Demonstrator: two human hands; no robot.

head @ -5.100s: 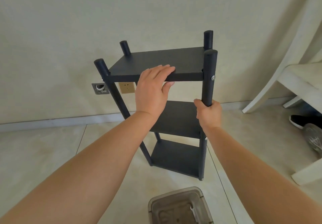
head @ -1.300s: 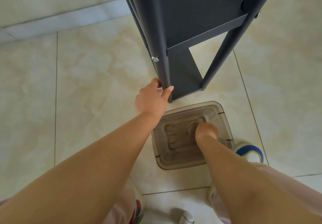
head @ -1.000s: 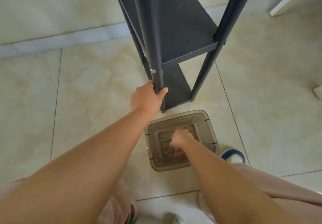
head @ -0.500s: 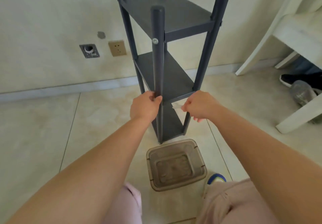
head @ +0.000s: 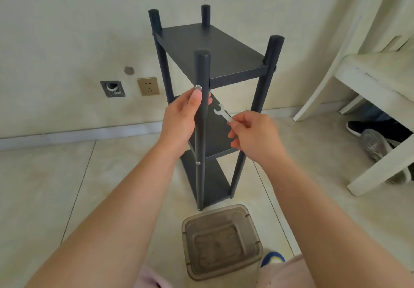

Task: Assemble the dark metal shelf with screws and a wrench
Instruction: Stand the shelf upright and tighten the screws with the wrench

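Head view looks down on the dark metal shelf (head: 215, 48), which stands upright on the pale tiled floor (head: 44, 187) close to the wall — three tiers between four round posts, the post tops rising above the top tier. The nearest post (head: 200, 153) runs down the middle of the picture, with a silver screw head (head: 198, 87) showing just below the top tier and a second screw (head: 198, 163) lower down at the middle tier. The left hand (head: 182, 117) grips this post just under the upper screw, thumb lying up the front of the post with its tip touching or nearly touching the screw head, fingers curled round behind. The right hand (head: 253, 135) is just to the right of the post and apart from it; it pinches the handle end of a small silver wrench (head: 221, 113) between thumb and fingertips, the wrench's open end pointing up and left toward the post but not touching it.

On the floor in front of the shelf's foot sits a translucent grey plastic box (head: 221, 240); whether anything lies in it cannot be told. A gold wall socket (head: 148, 86) and a grey metal plate (head: 112, 88) are set low in the wall to the left. To the right stands a white wooden chair (head: 369, 81), with a dark shoe (head: 367, 127) and a grey shoe (head: 376, 146) beneath it.
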